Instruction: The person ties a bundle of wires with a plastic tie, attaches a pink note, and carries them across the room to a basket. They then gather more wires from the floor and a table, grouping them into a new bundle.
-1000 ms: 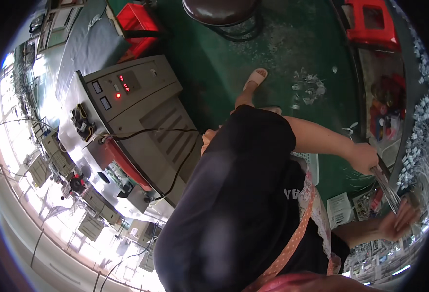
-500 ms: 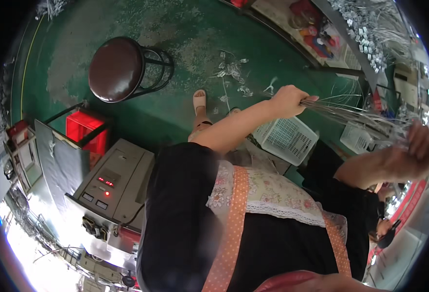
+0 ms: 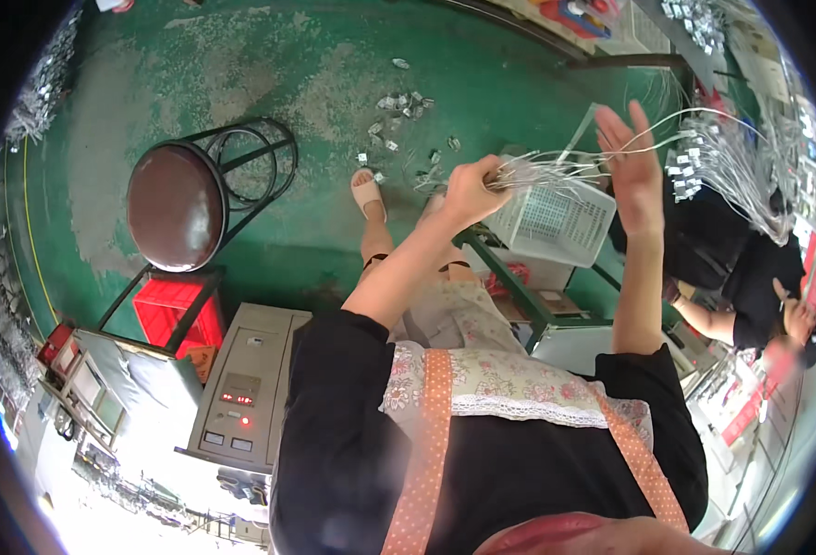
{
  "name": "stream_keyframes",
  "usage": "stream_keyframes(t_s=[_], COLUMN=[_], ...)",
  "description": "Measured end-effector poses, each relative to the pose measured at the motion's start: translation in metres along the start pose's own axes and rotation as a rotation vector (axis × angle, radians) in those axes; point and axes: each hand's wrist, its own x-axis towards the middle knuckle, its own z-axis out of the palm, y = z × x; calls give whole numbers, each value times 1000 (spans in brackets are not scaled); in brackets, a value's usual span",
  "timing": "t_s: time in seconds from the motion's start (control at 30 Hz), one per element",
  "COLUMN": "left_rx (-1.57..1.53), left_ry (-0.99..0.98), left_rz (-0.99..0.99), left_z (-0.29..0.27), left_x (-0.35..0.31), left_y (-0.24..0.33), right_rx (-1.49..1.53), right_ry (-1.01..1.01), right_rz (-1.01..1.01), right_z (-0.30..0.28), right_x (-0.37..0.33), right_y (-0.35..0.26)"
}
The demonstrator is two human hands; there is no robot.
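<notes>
Left hand point(image 3: 471, 192) was fisted, fingers clamped on one end of a bundle of thin wires point(image 3: 556, 165). The wires ran from the fist to the right, held above a white basket point(image 3: 556, 220), and fanned out into a mass of small white connectors point(image 3: 713, 157) at the far end.

Right hand point(image 3: 631, 166) was open, palm flat, fingers apart and straight, set against the wires just right of the fist. It gripped nothing; whether the palm actually touched the strands could not be told.

Floor point(image 3: 269, 74) was green, with scraps scattered near a sandalled foot point(image 3: 367, 194). A brown round stool point(image 3: 178, 205) stood to the left, a red crate point(image 3: 178, 310) under it, a grey control box point(image 3: 249, 388) nearer the body. Another person in black point(image 3: 750, 277) sat at the right edge.

Judgement: the step in hand looked like straightening or combing the bundle, one end pinned by the left hand, the right laid along it. The next move would call for the left grip to stay tight while the right closed lightly and ran outward toward the connectors, gently enough not to snag or cross strands.
</notes>
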Motion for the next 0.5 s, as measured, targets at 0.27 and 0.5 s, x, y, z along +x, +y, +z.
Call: stream_keyframes(t_s=[0.27, 0.5], left_rx=[-183, 32], left_ry=[-274, -222], left_rz=[243, 75], left_z=[-17, -12], left_x=[-1, -14], left_y=[89, 16], right_rx=[-207, -432], right_ry=[-150, 11], right_rz=[-555, 11], right_z=[36, 24], right_x=[-54, -57], right_y=[-97, 14])
